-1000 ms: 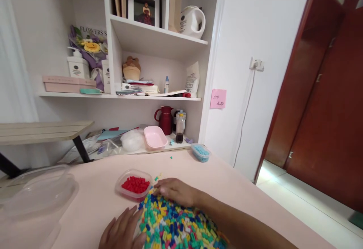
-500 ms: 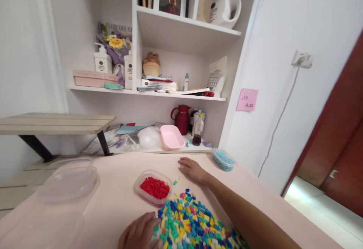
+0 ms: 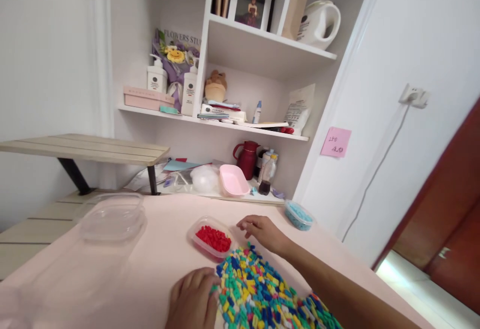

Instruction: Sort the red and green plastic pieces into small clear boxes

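Clear, lidless plastic containers sit at left. The left hand, fingers together and gently curved, borders the pile's left edge. Red plastic pieces fill a small clear tub. Multicoloured small plastic pieces lie heaped on the pink table; such small pieces call for fine fingertip control. The right hand, fingers loosely bent and parted, is beside the far edge; contact is unclear.

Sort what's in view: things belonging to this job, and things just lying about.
Likely the job's:
mixed coloured pieces
red pieces
light-blue pieces
clear container, perhaps

Seemingly just lying about:
pink tray
red jug
bottle of dark liquid
framed picture
pink note
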Available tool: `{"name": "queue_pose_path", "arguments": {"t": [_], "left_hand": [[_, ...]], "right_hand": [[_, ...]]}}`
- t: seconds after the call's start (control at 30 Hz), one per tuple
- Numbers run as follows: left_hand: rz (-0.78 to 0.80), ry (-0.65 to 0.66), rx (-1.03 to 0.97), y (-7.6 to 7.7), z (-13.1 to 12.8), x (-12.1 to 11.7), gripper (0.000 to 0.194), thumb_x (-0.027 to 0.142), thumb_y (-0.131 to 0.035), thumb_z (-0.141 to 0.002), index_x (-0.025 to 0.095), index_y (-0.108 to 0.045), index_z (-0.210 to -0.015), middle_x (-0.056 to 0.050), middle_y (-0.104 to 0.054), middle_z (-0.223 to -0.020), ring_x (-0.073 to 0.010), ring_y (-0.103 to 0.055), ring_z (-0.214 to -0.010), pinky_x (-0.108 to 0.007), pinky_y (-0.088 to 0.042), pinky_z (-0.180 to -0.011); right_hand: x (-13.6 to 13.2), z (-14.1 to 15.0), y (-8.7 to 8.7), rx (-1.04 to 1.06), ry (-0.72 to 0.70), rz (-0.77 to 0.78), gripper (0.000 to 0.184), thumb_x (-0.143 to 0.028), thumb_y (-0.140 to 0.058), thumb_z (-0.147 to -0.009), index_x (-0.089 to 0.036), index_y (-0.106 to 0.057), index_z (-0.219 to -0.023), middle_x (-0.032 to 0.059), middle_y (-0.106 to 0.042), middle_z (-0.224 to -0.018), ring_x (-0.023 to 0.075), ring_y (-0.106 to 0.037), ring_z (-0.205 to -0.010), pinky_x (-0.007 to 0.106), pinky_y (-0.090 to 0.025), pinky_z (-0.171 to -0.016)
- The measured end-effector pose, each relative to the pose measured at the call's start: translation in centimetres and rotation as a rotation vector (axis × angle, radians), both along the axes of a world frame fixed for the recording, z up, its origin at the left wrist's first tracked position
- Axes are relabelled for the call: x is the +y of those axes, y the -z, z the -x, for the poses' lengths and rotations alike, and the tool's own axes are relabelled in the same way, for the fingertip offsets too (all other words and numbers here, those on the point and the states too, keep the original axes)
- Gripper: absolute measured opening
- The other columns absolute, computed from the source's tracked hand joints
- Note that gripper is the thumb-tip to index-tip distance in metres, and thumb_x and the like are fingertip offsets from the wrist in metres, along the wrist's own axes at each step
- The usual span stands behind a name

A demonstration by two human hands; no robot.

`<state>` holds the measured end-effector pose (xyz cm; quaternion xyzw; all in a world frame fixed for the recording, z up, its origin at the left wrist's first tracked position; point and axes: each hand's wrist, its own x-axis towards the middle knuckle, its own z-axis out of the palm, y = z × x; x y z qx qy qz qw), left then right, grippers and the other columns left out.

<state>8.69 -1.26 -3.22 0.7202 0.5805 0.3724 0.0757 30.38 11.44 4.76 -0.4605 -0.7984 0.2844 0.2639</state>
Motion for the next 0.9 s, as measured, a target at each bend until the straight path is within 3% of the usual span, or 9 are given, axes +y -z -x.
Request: {"name": "queue_pose_path", "arguments": {"t": [0.1, 0.23, 0.33, 0.43, 0.6, 0.77, 0.9], "left_hand": [[0.048, 0.036, -0.096, -0.4, 0.2, 0.1, 0.031, 0.018, -0.041, -0.085, 0.031, -0.069, -0.088, 0.001, -0.072, -0.102, -0.0177, -0.064, -0.101, -0.035, -0.042, -0.089], [0.045, 0.007, -0.229, -1.5, 0.0, -0.4, 0.032, 0.016, -0.038, -0.085, 0.028, -0.068, -0.083, -0.001, -0.071, -0.094, -0.019, -0.063, -0.095, -0.036, -0.042, -0.087], [0.059, 0.015, -0.359, -2.3, 0.0, -0.5, 0.03, 0.015, -0.038, -0.085, 0.024, -0.067, -0.08, -0.004, -0.07, -0.088, -0.0203, -0.064, -0.089, -0.033, -0.045, -0.08], [-0.004, -0.116, -0.493, -2.9, 0.5, -0.5, 0.029, 0.019, -0.037, -0.089, 0.023, -0.064, -0.079, -0.004, -0.069, -0.081, -0.0197, -0.063, -0.078, -0.031, -0.046, -0.072], [-0.338, -0.229, -0.464, -4.2, 1.7, -1.3, 0.023, 0.018, -0.04, -0.091, 0.022, -0.061, -0.084, -0.004, -0.068, -0.08, -0.0189, -0.061, -0.078, -0.032, -0.047, -0.072], [-0.722, -0.097, -0.273, -6.2, 2.6, -4.2, 0.025, 0.006, -0.04, -0.087, 0.021, -0.055, -0.101, -0.006, -0.066, -0.087, -0.0182, -0.06, -0.083, -0.036, -0.048, -0.08], [-0.855, -0.009, -0.155, -7.1, 2.3, -5.6, 0.033, 0.002, -0.041, -0.081, 0.02, -0.053, -0.106, -0.007, -0.066, -0.09, -0.0187, -0.06, -0.086, -0.04, -0.047, -0.088]], "right_hand": [[0.3, 2.2, -0.8, -0.198, 0.025, -0.144, 0.034, -0.041, -0.047, -0.091, -0.019, -0.072, -0.098, 0.0081, -0.07, -0.098, 0.02, -0.064, -0.083, 0.03, -0.047, -0.077], [0.4, 4.7, -0.3, -0.371, 0.057, -0.025, 0.023, -0.034, -0.055, -0.086, -0.021, -0.071, -0.096, 0.0044, -0.072, -0.084, 0.0184, -0.063, -0.074, 0.027, -0.043, -0.07], [0.6, 5.8, 0.5, -0.412, 0.119, -0.104, 0.017, -0.024, -0.052, -0.085, -0.019, -0.069, -0.085, 0.005, -0.071, -0.081, 0.0182, -0.063, -0.076, 0.026, -0.04, -0.07], [0.6, 6.5, 0.8, -0.356, 0.105, -0.175, 0.02, -0.025, -0.047, -0.087, -0.019, -0.065, -0.081, 0.0043, -0.07, -0.08, 0.018, -0.061, -0.076, 0.026, -0.039, -0.068], [-0.5, 7.8, 1.0, -0.2, 0.085, -0.127, 0.023, -0.03, -0.045, -0.086, -0.019, -0.062, -0.075, 0.0025, -0.067, -0.068, 0.017, -0.059, -0.066, 0.025, -0.038, -0.062], [-2.0, 10.0, 2.4, -0.074, 0.091, 0.044, 0.028, -0.033, -0.041, -0.087, -0.019, -0.061, -0.073, 0.0014, -0.062, -0.059, 0.0156, -0.057, -0.056, 0.024, -0.035, -0.052], [-3.5, 11.0, 2.8, -0.257, 0.103, -0.071, 0.025, -0.033, -0.046, -0.086, -0.02, -0.065, -0.074, 0.0038, -0.069, -0.073, 0.0171, -0.061, -0.069, 0.026, -0.038, -0.061]]}}
